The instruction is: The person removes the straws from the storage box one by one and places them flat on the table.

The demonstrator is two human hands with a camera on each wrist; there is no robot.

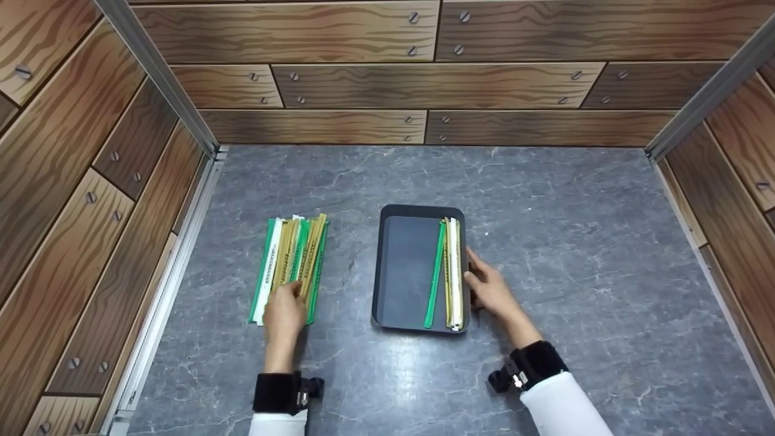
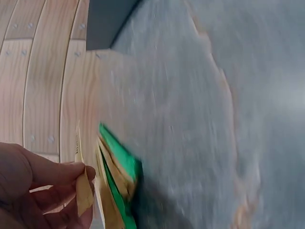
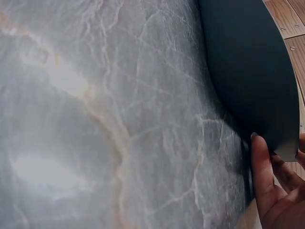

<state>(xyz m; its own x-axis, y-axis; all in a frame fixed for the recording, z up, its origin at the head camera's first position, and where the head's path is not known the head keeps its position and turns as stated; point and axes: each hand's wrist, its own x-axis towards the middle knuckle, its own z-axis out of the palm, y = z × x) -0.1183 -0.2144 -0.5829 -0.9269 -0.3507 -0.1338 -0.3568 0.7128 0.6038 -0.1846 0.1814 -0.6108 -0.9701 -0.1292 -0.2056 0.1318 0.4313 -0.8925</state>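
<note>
My left hand (image 1: 284,307) pinches a thin yellow stick packet (image 2: 85,193) between thumb and fingers, over the near part of a row of packets. That row holds green packets (image 1: 262,266), a white one (image 1: 270,266) and yellow ones, lying side by side left of the tray. My right hand (image 1: 489,292) holds the dark grey tray (image 1: 402,272) at its right side, with fingers against the outer wall (image 3: 252,71). Inside the tray, a slanted green packet (image 1: 435,275) lies beside yellow and white packets (image 1: 455,272) along the right wall.
The packets and tray lie on a grey marbled surface (image 1: 569,242). Wood-patterned panels (image 1: 351,85) rise at the back and both sides, with a metal rail (image 1: 175,260) along the left edge.
</note>
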